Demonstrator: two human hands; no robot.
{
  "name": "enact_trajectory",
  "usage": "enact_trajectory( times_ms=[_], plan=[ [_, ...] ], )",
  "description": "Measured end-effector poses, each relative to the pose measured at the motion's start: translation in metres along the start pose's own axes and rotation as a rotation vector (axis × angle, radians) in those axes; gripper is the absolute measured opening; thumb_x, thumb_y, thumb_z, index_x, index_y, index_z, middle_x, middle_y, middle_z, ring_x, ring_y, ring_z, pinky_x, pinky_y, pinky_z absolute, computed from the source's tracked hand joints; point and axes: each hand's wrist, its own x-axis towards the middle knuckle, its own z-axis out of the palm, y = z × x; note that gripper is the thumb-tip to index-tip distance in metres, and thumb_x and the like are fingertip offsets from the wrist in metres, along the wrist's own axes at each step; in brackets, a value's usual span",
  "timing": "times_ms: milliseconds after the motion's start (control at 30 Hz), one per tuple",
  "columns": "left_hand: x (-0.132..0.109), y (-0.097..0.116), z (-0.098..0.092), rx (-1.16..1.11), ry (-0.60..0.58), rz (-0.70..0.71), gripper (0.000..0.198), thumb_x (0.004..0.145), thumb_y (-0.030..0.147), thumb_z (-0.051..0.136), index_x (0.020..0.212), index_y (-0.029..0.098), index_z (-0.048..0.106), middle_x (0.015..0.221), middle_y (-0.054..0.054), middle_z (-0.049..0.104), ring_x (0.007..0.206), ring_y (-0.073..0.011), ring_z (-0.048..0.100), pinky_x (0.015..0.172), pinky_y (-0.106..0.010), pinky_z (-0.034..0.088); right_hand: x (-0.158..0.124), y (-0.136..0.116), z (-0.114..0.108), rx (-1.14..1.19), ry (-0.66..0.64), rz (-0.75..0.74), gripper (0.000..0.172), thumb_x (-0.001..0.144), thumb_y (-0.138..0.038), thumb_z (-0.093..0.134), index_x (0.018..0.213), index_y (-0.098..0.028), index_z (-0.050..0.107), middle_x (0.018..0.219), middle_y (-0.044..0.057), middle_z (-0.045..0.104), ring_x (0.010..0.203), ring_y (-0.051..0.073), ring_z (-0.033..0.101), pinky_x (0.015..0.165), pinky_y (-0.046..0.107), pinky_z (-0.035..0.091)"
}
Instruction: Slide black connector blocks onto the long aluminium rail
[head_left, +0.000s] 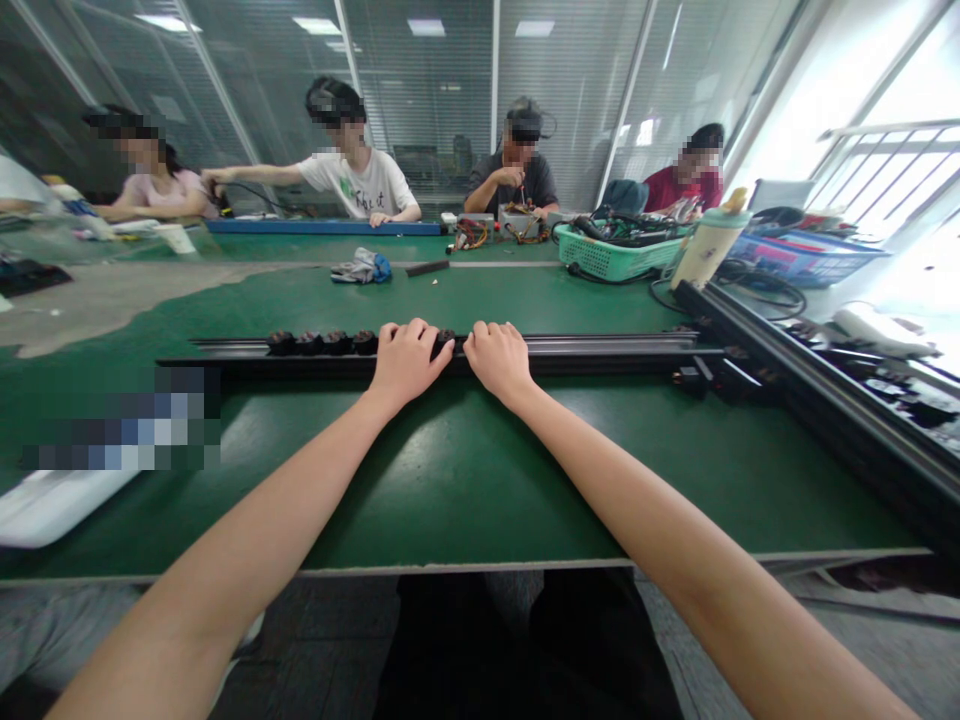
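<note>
A long black rail (607, 348) with a metallic grey channel lies across the green table in front of me. Several small black socket-like blocks (309, 343) sit in a row along its left half. My left hand (405, 362) is closed over the rail near its middle, its thumb beside another black block (444, 340). Just to the right, my right hand (496, 358) also curls its fingers over the rail. The far-side fingertips of both hands are partly hidden. Near the rail's right end lies a small black part (693, 376).
A second long black rail (832, 400) runs diagonally at right. Beyond it stand a bottle (711, 242), a green basket of cables (600, 255) and a blue basket (814, 258). A glove (362, 267) lies farther back. A white object (82, 495) is at left. Several people sit opposite.
</note>
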Motion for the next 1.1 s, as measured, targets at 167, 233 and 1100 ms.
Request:
enact_trajectory(
  times_ms=[167,233,1100],
  plan=[
    [-0.0001,-0.0007,0.001,-0.01,0.003,-0.006,0.047,0.103,0.048,0.035,0.112,0.018,0.07,0.116,-0.016,0.067,0.11,-0.0312,0.06,0.102,-0.051,0.033,-0.0003,0.0016,-0.0002,0.008,-0.002,0.01,0.035,0.106,-0.024,0.034,0.108,-0.011,0.067,0.109,0.017,0.073,0.105,0.027,0.067,0.104,0.039,0.041],
    [-0.0002,-0.001,0.0013,-0.014,0.006,-0.009,0.046,0.103,0.048,0.036,0.112,0.018,0.07,0.116,-0.016,0.067,0.11,-0.031,0.06,0.102,-0.05,0.033,-0.0002,0.0013,-0.0007,0.011,-0.007,0.015,0.035,0.106,-0.024,0.034,0.109,-0.011,0.067,0.109,0.017,0.073,0.105,0.028,0.066,0.101,0.039,0.042],
    [0.0006,0.0002,-0.0022,-0.011,-0.015,-0.017,0.047,0.102,0.047,0.037,0.112,0.016,0.07,0.116,-0.017,0.067,0.109,-0.0314,0.061,0.102,-0.051,0.033,-0.0014,0.0024,0.0041,0.014,0.042,-0.014,0.034,0.105,-0.023,0.035,0.107,-0.011,0.066,0.108,0.016,0.071,0.106,0.027,0.065,0.106,0.038,0.039]
  ],
)
